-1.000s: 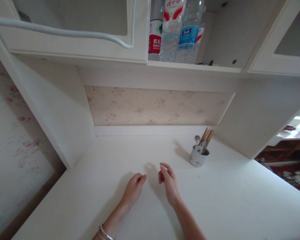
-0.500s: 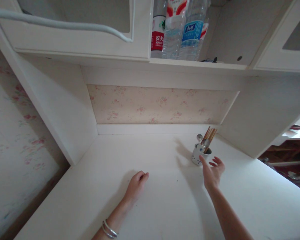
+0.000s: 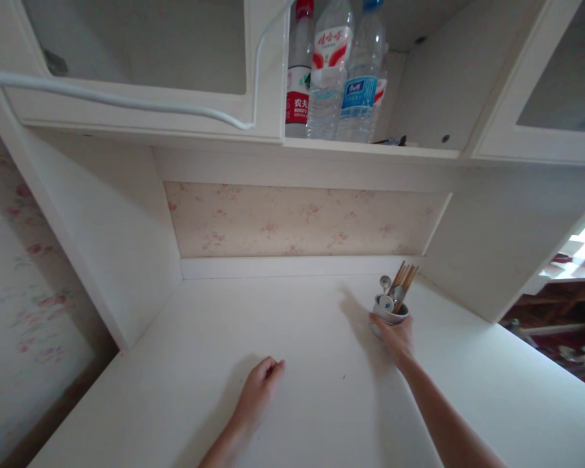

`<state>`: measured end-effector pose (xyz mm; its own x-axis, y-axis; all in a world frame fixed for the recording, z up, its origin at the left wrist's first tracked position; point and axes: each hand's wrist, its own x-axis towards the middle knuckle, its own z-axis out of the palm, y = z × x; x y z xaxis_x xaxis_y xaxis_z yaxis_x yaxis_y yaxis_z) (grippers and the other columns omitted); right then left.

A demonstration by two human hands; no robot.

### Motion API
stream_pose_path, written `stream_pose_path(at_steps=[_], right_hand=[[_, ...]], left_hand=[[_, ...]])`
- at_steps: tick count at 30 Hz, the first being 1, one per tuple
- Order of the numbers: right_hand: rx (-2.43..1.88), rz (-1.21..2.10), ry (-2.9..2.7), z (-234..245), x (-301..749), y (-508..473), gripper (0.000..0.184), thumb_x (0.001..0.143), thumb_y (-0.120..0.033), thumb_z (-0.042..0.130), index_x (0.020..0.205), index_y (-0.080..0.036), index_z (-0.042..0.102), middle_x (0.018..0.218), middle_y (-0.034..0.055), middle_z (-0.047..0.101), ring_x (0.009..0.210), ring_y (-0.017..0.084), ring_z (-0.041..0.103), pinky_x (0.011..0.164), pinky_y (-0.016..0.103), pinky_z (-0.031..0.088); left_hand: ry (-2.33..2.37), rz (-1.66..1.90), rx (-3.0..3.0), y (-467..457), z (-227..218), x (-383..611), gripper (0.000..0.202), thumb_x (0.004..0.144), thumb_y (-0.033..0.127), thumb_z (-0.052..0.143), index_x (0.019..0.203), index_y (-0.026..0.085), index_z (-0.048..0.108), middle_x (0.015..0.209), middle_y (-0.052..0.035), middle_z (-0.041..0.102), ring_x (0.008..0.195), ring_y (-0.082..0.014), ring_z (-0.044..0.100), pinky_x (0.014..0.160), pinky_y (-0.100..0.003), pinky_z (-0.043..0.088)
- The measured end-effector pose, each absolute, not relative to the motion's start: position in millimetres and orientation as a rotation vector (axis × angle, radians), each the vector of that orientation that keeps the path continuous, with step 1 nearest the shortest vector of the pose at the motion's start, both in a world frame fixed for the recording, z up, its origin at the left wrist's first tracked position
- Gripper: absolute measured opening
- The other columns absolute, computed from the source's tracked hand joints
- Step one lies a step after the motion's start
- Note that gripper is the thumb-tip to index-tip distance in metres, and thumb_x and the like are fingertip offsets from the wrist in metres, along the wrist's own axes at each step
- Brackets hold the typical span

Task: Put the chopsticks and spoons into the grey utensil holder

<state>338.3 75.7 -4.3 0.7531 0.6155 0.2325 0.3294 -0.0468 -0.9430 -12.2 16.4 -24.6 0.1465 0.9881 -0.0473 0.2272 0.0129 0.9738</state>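
My right hand is wrapped round a white utensil holder near the back right of the white counter. Several wooden chopsticks and metal spoons stand up out of the holder. Its lower part is mostly covered by my hand. My left hand is closed in a loose fist over the middle of the counter, with nothing seen in it.
Several plastic water bottles stand in the open middle section of the cupboard overhead. A white cable hangs across the left cupboard door. A side panel bounds the counter on the right, and flowered wallpaper covers the back.
My right hand, open beside the holder before, has moved left and closed round it. The view has tilted up a little. My left hand keeps its fist over the counter.
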Motion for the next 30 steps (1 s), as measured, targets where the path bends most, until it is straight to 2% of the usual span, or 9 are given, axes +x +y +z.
stream_pose_path(at_steps=[3,5,7,9,12,17,21,24,30], right_hand=[[-1.644,0.330,-0.784,4.3,324.4,73.9,0.081,0.050,-0.047,0.082,0.118,-0.016,0.051,0.104,0.0111,0.065,0.094,0.030,0.061,0.081,0.042,0.047],[-1.550,0.425,-0.870,11.9,306.7,65.6,0.076,0.052,-0.044,0.082,0.116,-0.016,0.053,0.101,0.0088,0.066,0.091,0.028,0.062,0.079,0.040,0.049],[-1.469,0.563,-0.963,21.7,281.1,49.8,0.071,0.055,-0.043,0.083,0.115,-0.017,0.055,0.096,0.0065,0.068,0.084,0.025,0.063,0.074,0.037,0.050],[-1.361,0.856,-1.071,32.7,249.5,27.9,0.068,0.062,-0.042,0.081,0.119,-0.017,0.054,0.093,0.0058,0.069,0.082,0.023,0.062,0.072,0.034,0.049],[-1.189,1.252,-1.169,44.8,199.6,-7.6,0.057,0.071,-0.041,0.075,0.117,-0.015,0.056,0.093,0.0054,0.070,0.083,0.022,0.062,0.076,0.034,0.048],[-0.916,1.730,-1.091,40.2,137.7,-42.3,0.054,0.071,-0.039,0.076,0.115,-0.013,0.059,0.096,0.0062,0.070,0.090,0.022,0.062,0.080,0.033,0.046],[-0.899,1.941,-0.717,31.1,111.6,-45.5,0.053,0.077,-0.055,0.066,0.107,-0.013,0.059,0.084,0.0064,0.070,0.074,0.019,0.065,0.070,0.030,0.048],[-0.906,2.034,-0.506,30.0,103.1,-45.0,0.057,0.077,-0.063,0.060,0.106,-0.014,0.058,0.076,0.0063,0.070,0.066,0.020,0.066,0.064,0.032,0.050],[-0.841,2.289,-0.437,24.3,105.9,-52.3,0.071,0.075,-0.075,0.050,0.100,-0.009,0.060,0.074,0.0134,0.072,0.056,0.021,0.067,0.054,0.030,0.049]], left_hand=[[1.154,0.927,1.216,16.6,-15.8,-15.2,0.043,0.079,0.061,0.054,0.071,0.020,0.046,0.058,0.0074,0.034,0.050,-0.0082,0.028,0.049,-0.023,0.022],[1.038,0.959,1.063,17.2,-8.9,-16.8,0.039,0.080,0.058,0.057,0.084,0.020,0.053,0.064,0.0063,0.041,0.051,-0.0074,0.033,0.049,-0.022,0.026],[0.906,1.041,0.920,18.5,-2.4,-16.5,0.040,0.079,0.054,0.062,0.102,0.021,0.056,0.081,0.0020,0.053,0.061,-0.0086,0.047,0.054,-0.022,0.035],[0.788,1.106,0.762,20.1,3.5,-14.3,0.048,0.078,0.051,0.066,0.116,0.024,0.056,0.105,-0.0039,0.058,0.080,-0.0126,0.057,0.065,-0.025,0.043],[0.667,1.098,0.538,20.9,11.7,-10.5,0.052,0.079,0.053,0.063,0.122,0.026,0.055,0.123,-0.0079,0.057,0.100,-0.0196,0.060,0.080,-0.032,0.048],[0.530,1.044,0.312,15.9,19.4,-15.0,0.057,0.081,0.066,0.052,0.117,0.023,0.061,0.115,-0.0111,0.065,0.105,-0.0288,0.062,0.091,-0.044,0.047],[0.470,1.087,0.164,11.6,17.1,-23.2,0.054,0.079,0.062,0.058,0.125,0.032,0.055,0.126,-0.0090,0.062,0.111,-0.0320,0.061,0.092,-0.050,0.045],[0.492,1.131,0.118,12.1,13.1,-24.5,0.049,0.080,0.056,0.060,0.119,0.027,0.058,0.119,-0.0103,0.065,0.097,-0.0290,0.066,0.086,-0.047,0.049],[0.566,1.196,0.120,19.0,2.6,-24.4,0.035,0.081,0.047,0.063,0.102,0.019,0.062,0.085,-0.0055,0.069,0.067,-0.0176,0.065,0.066,-0.033,0.052]])
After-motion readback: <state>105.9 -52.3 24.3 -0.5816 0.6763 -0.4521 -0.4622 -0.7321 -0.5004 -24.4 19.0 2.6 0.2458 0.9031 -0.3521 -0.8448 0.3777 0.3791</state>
